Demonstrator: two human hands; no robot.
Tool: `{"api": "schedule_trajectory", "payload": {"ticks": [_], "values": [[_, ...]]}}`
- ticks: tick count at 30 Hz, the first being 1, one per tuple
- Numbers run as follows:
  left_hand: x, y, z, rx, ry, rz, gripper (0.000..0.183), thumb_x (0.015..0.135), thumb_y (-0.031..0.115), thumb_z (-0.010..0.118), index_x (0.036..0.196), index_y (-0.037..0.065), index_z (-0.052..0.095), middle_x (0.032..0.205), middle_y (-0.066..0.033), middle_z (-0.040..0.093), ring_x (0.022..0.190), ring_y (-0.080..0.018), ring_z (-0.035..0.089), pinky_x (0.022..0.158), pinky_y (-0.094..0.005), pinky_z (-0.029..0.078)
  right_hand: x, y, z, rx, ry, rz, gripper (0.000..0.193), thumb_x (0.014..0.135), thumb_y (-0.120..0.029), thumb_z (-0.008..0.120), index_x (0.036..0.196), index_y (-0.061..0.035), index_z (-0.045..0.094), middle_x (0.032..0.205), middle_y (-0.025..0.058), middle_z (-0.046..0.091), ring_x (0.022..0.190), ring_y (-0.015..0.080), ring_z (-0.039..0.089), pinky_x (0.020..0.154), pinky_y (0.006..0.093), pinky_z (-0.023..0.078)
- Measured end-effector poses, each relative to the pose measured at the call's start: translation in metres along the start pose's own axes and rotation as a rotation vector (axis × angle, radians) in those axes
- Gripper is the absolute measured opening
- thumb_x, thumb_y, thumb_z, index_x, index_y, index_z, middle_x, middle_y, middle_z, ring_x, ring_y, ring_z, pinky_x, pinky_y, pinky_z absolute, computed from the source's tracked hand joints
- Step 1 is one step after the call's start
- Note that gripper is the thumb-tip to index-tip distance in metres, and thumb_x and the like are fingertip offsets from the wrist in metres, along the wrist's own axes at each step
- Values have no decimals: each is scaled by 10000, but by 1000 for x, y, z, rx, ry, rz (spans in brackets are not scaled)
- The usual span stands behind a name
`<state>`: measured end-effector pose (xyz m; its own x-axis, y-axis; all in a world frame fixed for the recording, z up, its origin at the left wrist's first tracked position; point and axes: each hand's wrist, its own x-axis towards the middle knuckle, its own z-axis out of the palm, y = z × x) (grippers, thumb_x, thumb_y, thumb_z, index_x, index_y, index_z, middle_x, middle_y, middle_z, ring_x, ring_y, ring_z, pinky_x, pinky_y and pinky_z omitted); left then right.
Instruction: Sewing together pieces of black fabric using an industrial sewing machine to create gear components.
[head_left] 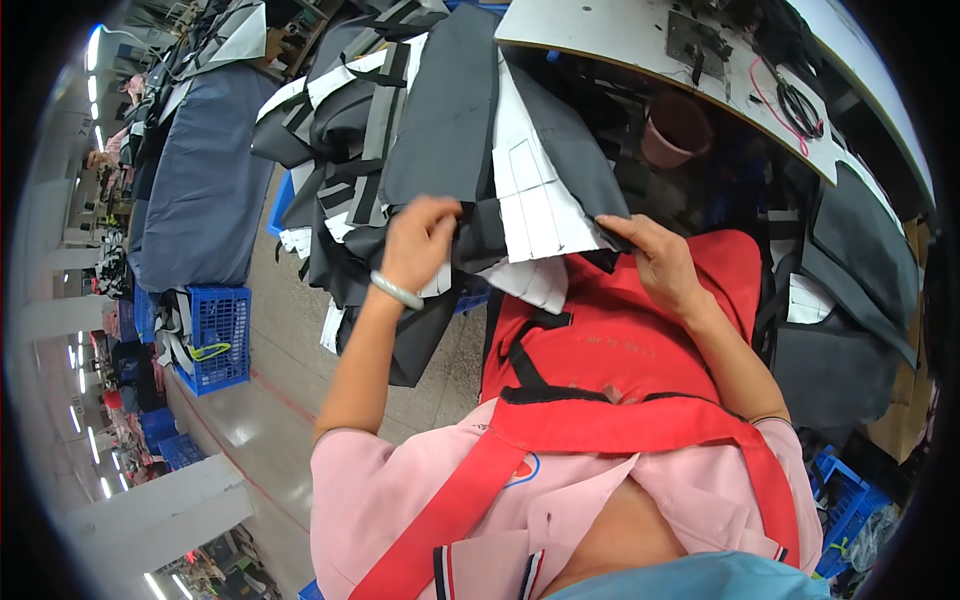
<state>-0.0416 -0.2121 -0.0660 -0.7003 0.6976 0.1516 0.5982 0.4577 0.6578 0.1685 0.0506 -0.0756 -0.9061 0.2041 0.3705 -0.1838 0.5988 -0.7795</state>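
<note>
A dark grey fabric panel (440, 140) with a white underside (535, 195) hangs down in front of me, its near end over my lap. My right hand (665, 262) pinches the corner of this panel between thumb and fingers. At the panel's left edge, my left hand (418, 245) is closed with bent fingers, slightly blurred; what its fingertips hold is hidden. Below it hang loose dark fabric pieces (405, 340) and a white flap (530, 280). A red apron (640, 330) covers my lap.
A white worktable (600, 35) with cables (795, 110) stands ahead to the right, a pink bucket (676, 130) beneath it. Left are stacked dark panels (205, 170) and a blue crate (220, 335). More fabric pieces (860, 260) and a blue crate (850, 505) lie at right.
</note>
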Motion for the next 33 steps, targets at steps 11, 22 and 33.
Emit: {"api": "schedule_trajectory", "payload": {"ticks": [11,22,33], "values": [[206,-34,75,559,-146,-257,508,795,153,571,1291,60,523,1165,-255,599,1126,-393,570,999,-442,439,-21,-38,2,-176,-256,-143,501,705,128,527,1155,-67,627,852,131,609,761,306,607,659,363,503],[65,-103,-142,-737,656,-266,574,799,-61,601,1347,-32,433,1207,-192,563,1013,-262,617,890,-334,513,-34,5,-63,-57,-23,171,453,719,204,459,1013,-52,691,905,125,653,852,249,649,755,257,476],[-24,-173,-105,-968,857,-563,342,831,-99,568,1157,-19,500,1131,-162,591,1023,-323,616,866,-445,542,-18,10,-113,-16,19,100,469,697,191,388,1032,21,669,963,96,669,863,134,588,830,201,408]]}}
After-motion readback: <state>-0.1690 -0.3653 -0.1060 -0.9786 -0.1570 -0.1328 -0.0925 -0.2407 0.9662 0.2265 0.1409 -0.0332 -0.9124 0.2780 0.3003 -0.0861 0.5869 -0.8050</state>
